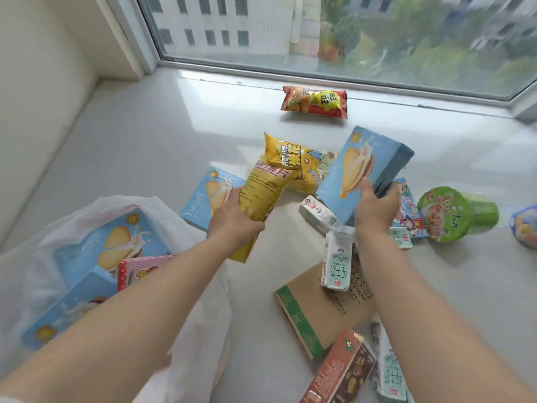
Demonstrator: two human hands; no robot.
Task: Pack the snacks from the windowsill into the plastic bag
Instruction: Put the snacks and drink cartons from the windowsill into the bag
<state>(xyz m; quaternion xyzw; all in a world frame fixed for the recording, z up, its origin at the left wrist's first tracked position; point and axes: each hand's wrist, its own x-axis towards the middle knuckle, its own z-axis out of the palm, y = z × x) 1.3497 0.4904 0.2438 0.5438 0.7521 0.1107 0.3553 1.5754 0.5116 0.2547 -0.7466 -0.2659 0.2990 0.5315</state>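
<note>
My left hand (232,219) grips a yellow snack packet (264,190), lifted over the sill. My right hand (374,205) holds a tilted blue biscuit box (357,164) by its lower end. A white plastic bag (197,315) lies open at the lower left with two blue biscuit boxes (107,245) and a pink box (139,269) inside. Another blue box (203,196) lies flat on the white windowsill (145,146) behind my left hand. A second yellow packet (308,161) lies between the two held things.
A red snack bag (315,101) lies near the window. Green noodle cup (456,213) stands at right. Small milk cartons (334,266), a cardboard box (316,309) and a brown box (340,370) crowd the lower right. Wall at left.
</note>
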